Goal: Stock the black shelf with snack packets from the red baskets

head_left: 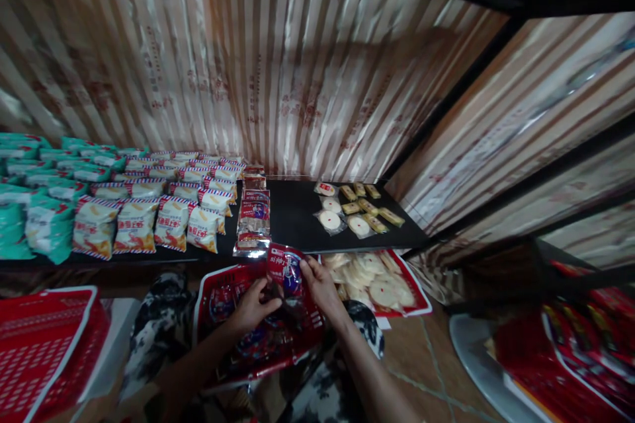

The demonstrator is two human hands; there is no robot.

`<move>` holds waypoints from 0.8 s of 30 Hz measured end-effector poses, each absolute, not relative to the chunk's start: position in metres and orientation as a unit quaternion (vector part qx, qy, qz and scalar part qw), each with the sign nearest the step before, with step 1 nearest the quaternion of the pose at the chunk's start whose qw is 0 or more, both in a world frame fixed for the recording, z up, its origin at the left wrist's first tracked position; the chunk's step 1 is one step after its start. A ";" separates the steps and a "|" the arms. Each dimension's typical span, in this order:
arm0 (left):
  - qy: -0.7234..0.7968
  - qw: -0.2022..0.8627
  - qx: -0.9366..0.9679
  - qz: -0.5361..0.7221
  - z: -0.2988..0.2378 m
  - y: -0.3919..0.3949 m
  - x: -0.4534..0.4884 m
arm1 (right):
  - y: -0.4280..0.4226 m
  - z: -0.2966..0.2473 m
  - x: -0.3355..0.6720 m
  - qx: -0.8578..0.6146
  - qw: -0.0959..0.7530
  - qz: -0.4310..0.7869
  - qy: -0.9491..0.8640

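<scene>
A dark red snack packet (pixel 286 268) is held upright between both hands, just in front of the black shelf (pixel 297 211). My left hand (pixel 254 307) is closed on its lower left part. My right hand (pixel 320 283) pinches its right edge. Below them a red basket (pixel 198 324) with a white rim holds more packets of the same kind. Ahead on the shelf, a column of matching packets (pixel 254 211) lies flat, one overlapping another. Its nearest packet reaches the shelf's front edge.
White snack bags (pixel 136 225) and teal bags (pixel 47 225) stand in rows at left. Round wrapped cakes (pixel 330 219) and gold packets (pixel 372 223) lie at right. A red basket of pale cakes (pixel 381 291) sits below. An unfilled-looking red basket (pixel 40 344) is at left; packed goods (pixel 575 350) at right.
</scene>
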State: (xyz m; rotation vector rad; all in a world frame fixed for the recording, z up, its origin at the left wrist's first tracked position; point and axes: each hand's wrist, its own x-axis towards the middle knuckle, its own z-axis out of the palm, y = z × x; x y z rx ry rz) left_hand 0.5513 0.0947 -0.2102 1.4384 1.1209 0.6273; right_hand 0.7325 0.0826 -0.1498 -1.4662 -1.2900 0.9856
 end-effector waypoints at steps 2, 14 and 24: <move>0.450 0.585 0.605 0.298 -0.202 0.094 0.553 | 0.088 -0.144 0.731 -0.587 0.493 0.417 -0.489; 0.438 0.629 0.503 0.399 -0.181 0.110 0.562 | 0.093 -0.134 0.710 -0.528 0.567 0.511 -0.373; 0.516 0.532 0.529 0.413 -0.157 0.129 0.565 | 0.104 -0.143 0.702 -0.509 0.608 0.527 -0.306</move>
